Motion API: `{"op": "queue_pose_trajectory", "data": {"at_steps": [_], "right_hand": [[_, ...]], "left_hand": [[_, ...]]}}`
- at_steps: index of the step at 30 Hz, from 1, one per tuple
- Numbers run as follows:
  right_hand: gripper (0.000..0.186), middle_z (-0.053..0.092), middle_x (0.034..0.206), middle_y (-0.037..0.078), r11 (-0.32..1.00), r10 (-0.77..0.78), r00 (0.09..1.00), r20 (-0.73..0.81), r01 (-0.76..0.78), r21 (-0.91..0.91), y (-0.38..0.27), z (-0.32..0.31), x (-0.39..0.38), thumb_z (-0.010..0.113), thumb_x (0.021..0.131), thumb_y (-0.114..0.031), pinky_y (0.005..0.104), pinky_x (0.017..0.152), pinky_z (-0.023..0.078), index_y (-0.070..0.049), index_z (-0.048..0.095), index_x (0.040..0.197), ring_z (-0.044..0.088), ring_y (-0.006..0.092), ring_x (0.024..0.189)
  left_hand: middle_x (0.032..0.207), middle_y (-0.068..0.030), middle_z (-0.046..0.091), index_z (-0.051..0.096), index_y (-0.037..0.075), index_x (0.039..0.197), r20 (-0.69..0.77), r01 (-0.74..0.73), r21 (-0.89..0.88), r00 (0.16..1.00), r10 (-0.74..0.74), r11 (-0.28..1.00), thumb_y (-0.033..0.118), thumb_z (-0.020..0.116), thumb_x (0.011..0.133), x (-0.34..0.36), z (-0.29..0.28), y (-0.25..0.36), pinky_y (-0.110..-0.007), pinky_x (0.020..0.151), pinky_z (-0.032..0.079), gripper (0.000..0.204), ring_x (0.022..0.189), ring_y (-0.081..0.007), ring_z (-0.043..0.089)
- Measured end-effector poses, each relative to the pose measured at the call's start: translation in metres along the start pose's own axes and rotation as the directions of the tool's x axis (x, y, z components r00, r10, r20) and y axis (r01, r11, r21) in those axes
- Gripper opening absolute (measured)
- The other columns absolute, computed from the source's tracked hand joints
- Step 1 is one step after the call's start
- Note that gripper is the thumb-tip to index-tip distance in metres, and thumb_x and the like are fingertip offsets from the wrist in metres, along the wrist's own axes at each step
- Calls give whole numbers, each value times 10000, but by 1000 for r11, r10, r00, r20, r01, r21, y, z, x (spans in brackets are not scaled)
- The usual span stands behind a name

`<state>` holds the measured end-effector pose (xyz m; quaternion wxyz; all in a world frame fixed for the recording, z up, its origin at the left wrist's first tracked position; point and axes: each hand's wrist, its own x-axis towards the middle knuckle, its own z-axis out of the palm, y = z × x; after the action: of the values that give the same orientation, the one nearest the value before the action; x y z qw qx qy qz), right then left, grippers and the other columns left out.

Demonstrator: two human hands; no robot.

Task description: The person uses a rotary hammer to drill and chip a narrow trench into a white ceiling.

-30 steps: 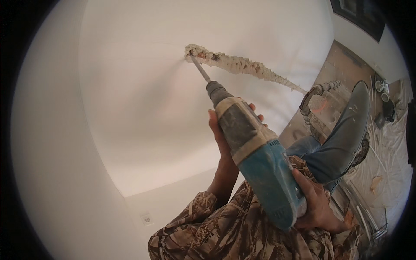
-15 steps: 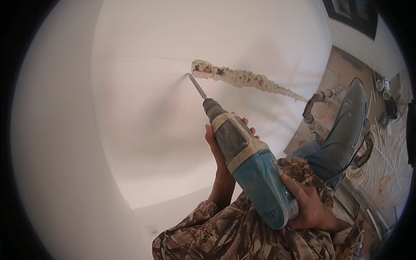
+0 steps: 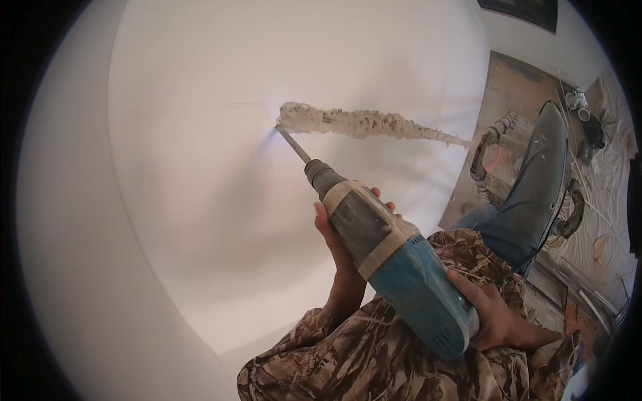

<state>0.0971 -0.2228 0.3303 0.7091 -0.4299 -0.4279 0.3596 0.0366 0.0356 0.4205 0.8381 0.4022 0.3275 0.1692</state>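
I hold a dusty teal and beige rotary drill (image 3: 418, 287) in both hands. My left hand (image 3: 328, 230) wraps round its front body, fingertips showing on the far side. My right hand (image 3: 491, 314) grips the rear end, thumb along the casing. The long metal bit (image 3: 294, 147) points up-left, its tip at the white wall (image 3: 214, 200), just at the lower left end of a rough chipped groove (image 3: 361, 122). The groove runs rightward and narrows. Faint lines run on the wall left of it. Camouflage clothing (image 3: 374, 347) lies under the drill.
My jeans-clad leg (image 3: 508, 234) is at the right, with dark curved objects beside it. Beyond are a dusty floor (image 3: 501, 87), plastic sheeting (image 3: 605, 220), long thin strips (image 3: 582, 194), white round containers (image 3: 578, 103) and a dark-framed opening (image 3: 518, 13) at top right.
The bit's tip has moved from inside the groove's left end to its lower left edge. The drill and both hands sit lower in the picture, and the view has shifted slightly.
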Motion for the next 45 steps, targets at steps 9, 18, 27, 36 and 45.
{"op": "queue_pose_trajectory", "data": {"at_steps": [9, 18, 27, 36, 45], "right_hand": [[1145, 694, 1082, 238, 1000, 5, 1000, -8, -5, 11, -5, 5, 39, 839, 653, -186, 421, 815, 572, -88, 220, 1611, 711, 393, 943], [1127, 606, 1299, 273, 997, 71, 997, -29, -72, -19, -7, 3, 27, 872, 658, -181, 460, 919, 546, -41, 252, 1589, 650, 413, 1119], [1153, 659, 1161, 237, 997, -12, 1000, 10, 13, -72, -9, 3, 34, 869, 651, -209, 433, 870, 553, -50, 235, 1601, 684, 388, 1016], [1177, 686, 1064, 224, 996, 71, 996, 56, -68, -58, -23, 18, 38, 840, 660, -198, 438, 778, 559, -74, 168, 1618, 704, 390, 904], [1152, 659, 1169, 244, 993, 117, 993, -2, -117, -14, -2, 20, 55, 807, 686, -186, 474, 874, 555, -146, 144, 1628, 671, 426, 1020]], "left_hand": [[1100, -131, 611, 572, 82, 1192, -31, -50, 68, 998, 52, 996, 807, 407, 910, 22, -15, 19, -504, 826, 581, 795, 1015, -327, 637], [1102, -130, 618, 565, 97, 1214, -51, -3, 39, 999, 5, 999, 790, 419, 919, 23, -9, 8, -500, 816, 591, 767, 985, -330, 651], [1118, -134, 599, 524, 107, 1265, -15, -58, 2, 998, 58, 998, 792, 429, 910, 14, -10, 19, -533, 843, 582, 777, 995, -335, 651], [1103, -126, 594, 540, 109, 1246, 7, -43, -11, 999, 43, 999, 797, 459, 892, 15, -16, 31, -523, 819, 581, 779, 964, -325, 645], [1055, -117, 624, 590, 107, 1168, 9, -27, 56, 1000, 27, 998, 782, 433, 920, 35, -23, 28, -471, 793, 598, 736, 958, -304, 657]]}}
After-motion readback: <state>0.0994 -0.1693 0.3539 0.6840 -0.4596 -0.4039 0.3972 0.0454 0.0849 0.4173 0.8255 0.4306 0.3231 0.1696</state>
